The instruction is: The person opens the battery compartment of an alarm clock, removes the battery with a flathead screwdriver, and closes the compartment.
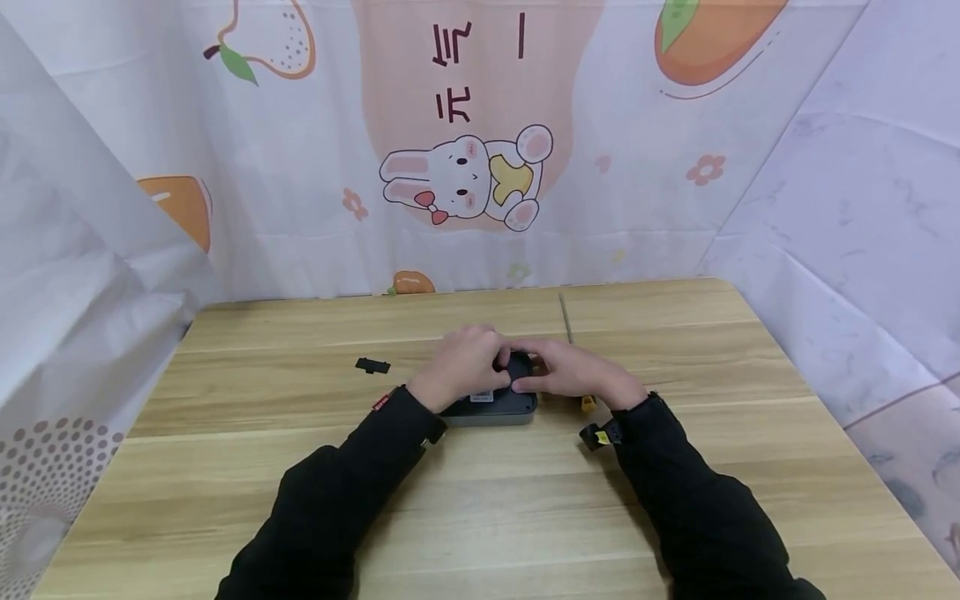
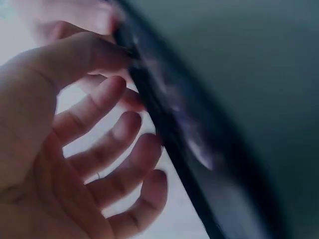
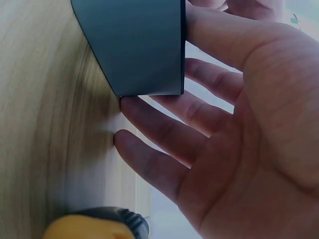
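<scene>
A dark grey box-shaped device [image 1: 498, 410] with a pale label [image 1: 482, 397] lies near the table's middle. My left hand [image 1: 467, 360] reaches over its top, the thumb and bent fingers at the surface. In the left wrist view, the left thumb [image 2: 94, 55] touches the device's dark edge [image 2: 169, 134]; whether it pinches any small part is hidden. My right hand [image 1: 566, 367] grips the device's right end. Its thumb is on the top face, and in the right wrist view its fingers [image 3: 162, 124] lie around the end of the casing [image 3: 137, 50].
To the left lies a small flat black cover [image 1: 372, 366]. Beside the right hand is a screwdriver with a long metal shaft [image 1: 566, 319] and a yellow handle [image 1: 588, 404], its handle close to the right wrist. A printed curtain [image 1: 300, 208] hangs behind the wooden table [image 1: 495, 517].
</scene>
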### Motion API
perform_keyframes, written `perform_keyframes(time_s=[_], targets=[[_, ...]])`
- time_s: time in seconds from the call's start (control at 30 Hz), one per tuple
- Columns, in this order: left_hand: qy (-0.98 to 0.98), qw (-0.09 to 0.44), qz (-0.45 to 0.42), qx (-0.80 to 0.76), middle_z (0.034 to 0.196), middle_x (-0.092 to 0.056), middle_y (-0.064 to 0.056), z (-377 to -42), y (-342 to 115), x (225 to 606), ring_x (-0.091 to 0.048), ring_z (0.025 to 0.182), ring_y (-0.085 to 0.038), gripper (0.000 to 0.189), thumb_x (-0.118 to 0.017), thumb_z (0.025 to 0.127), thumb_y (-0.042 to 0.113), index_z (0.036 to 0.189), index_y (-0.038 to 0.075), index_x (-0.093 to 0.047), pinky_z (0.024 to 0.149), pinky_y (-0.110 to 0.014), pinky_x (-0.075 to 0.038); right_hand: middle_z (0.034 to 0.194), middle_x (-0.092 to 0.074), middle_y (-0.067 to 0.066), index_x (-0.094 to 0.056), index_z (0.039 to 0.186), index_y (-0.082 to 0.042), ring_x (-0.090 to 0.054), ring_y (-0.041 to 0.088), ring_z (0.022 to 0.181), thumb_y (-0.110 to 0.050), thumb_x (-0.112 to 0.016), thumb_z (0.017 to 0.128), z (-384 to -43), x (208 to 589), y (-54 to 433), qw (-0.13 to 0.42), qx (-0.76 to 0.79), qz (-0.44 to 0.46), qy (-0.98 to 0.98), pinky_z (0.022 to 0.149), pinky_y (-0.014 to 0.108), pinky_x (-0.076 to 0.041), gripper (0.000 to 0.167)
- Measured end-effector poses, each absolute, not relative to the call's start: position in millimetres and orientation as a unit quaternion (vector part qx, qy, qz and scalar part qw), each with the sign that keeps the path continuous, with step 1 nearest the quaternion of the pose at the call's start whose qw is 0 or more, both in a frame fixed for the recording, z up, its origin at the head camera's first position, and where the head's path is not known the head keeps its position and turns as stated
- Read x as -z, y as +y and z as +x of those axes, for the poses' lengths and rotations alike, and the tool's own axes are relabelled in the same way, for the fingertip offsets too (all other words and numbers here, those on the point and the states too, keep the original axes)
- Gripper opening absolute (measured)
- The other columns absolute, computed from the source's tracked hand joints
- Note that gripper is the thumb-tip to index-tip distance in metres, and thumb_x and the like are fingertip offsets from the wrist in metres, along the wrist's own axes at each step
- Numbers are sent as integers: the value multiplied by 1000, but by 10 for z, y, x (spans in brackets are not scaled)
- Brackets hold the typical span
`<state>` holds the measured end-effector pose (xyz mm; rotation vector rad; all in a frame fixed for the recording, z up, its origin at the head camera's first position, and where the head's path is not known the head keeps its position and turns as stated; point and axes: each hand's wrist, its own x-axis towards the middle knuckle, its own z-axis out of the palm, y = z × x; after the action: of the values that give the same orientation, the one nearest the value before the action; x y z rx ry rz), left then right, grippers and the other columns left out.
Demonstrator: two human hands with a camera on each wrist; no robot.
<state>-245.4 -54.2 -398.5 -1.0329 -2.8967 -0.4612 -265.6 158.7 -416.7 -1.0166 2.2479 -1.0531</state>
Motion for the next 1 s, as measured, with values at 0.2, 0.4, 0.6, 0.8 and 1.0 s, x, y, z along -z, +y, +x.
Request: perform_keyframes(time_s=[0.2,0.4,0.6,0.8,1.0], targets=[[-883,-19,-422,207,71,-48,4,-2505,-574,4049,-46,65,-11,21,-69,86,1,77,15,-56,64,-24,-37,130,-60,-2,-57,136,-17,-59,16,115,-22,-69,99,-2669,4163,1587,214,369,-380,821,92,38,-49,39],[-831,7,-514,214,71,-38,5,-2548,-641,4108,-37,64,-9,22,-65,80,2,73,15,-47,63,-23,-30,132,-61,-3,-47,152,-16,-60,18,100,-21,-69,99,-2678,4148,1595,203,364,-394,819,85,38,-50,58],[-809,27,-546,216,70,-34,6,-2552,-643,4142,-34,62,-9,20,-64,77,9,71,13,-45,61,-22,-25,138,-59,0,-45,153,-13,-60,15,112,-20,-69,99,-2670,4153,1600,213,385,-400,804,94,38,-51,59],[-789,52,-587,175,70,-33,6,-2562,-654,4172,-35,63,-9,19,-64,82,14,71,12,-48,62,-22,-26,137,-59,1,-47,151,-14,-61,16,115,-21,-69,99,-2672,4174,1602,208,386,-404,803,95,38,-50,57],[-778,66,-610,137,72,-40,8,-2562,-681,4186,-41,67,-10,14,-63,86,17,76,14,-55,64,-23,-33,139,-58,1,-47,151,-15,-59,15,118,-23,-69,99,-2680,4183,1613,208,380,-401,807,98,38,-49,57]])
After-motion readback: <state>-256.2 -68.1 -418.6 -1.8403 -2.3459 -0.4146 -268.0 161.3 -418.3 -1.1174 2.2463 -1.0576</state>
